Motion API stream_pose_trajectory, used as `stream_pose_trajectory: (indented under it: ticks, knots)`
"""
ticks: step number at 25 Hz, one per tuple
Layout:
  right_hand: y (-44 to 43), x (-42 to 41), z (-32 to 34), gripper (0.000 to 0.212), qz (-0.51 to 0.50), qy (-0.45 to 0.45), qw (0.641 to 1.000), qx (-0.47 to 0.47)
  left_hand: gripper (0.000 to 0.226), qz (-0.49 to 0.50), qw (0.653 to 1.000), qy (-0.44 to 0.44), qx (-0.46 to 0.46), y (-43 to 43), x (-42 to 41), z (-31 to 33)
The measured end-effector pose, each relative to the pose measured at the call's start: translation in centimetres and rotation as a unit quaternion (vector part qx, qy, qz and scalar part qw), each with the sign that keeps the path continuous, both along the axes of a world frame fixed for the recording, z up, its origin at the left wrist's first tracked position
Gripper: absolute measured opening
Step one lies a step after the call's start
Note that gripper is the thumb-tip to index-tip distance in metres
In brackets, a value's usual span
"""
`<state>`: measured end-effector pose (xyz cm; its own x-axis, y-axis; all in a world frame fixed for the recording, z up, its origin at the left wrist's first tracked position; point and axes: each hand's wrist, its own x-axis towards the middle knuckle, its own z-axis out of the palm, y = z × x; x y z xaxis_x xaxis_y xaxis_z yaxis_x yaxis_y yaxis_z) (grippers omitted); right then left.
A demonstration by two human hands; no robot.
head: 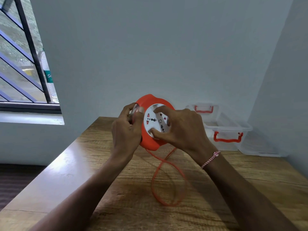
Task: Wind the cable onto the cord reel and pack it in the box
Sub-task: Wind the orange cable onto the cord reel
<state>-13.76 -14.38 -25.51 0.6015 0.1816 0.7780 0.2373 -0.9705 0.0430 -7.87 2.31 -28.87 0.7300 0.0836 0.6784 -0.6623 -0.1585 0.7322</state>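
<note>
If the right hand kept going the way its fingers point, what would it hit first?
The right hand points leftward, fingertips resting on the white socket face of the cord reel, so it meets that at once. Beyond, as far as depth shows, lies the left hand gripping the reel's rim.

Pale grey walls (150, 47) meeting in a corner; barred window (21, 64) sitting at left, admitting daylight; wood-grain table (126, 205) standing in that corner.

Smooth orange plastic cord reel (150, 104) with a glossy white socket face, thin orange plastic-sheathed cable (168, 180), matt wood-grain bench (116, 189), clear plastic box (221, 125) with red handles at 3 o'clock, braided thread wristband (210, 159).
</note>
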Motion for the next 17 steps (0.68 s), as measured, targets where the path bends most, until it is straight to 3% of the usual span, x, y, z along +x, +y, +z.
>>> stream_pose_trajectory:
  ticks: [4, 6, 10, 13, 17]
  knots:
    - [0.7, 0.8, -1.0, 0.073, 0.001, 0.049, 0.983, 0.177, 0.042, -0.006, 1.000, 0.005, 0.019, 0.0, 0.0, -0.1]
    - [0.4, 1.0, -1.0, 0.074, 0.003, 0.061, 0.983, 0.175, 0.042, -0.008, 1.000, 0.020, 0.023, 0.2, 0.3, -0.3]
    - [-0.9, 0.6, -0.5, 0.068, -0.010, 0.043, 0.998, -0.042, 0.036, -0.002, 0.999, 0.045, 0.028, 0.5, 1.0, -0.2]
    - [-1.7, 0.3, -0.5, 0.067, 0.006, 0.069, 0.978, -0.197, 0.037, -0.005, 0.998, 0.051, 0.034, 0.9, 1.5, -0.2]
    - [-1.8, -0.3, 0.2, 0.079, -0.035, 0.074, 0.958, -0.274, 0.032, -0.056, 0.996, 0.068, 0.025, 1.1, 1.7, 0.0]
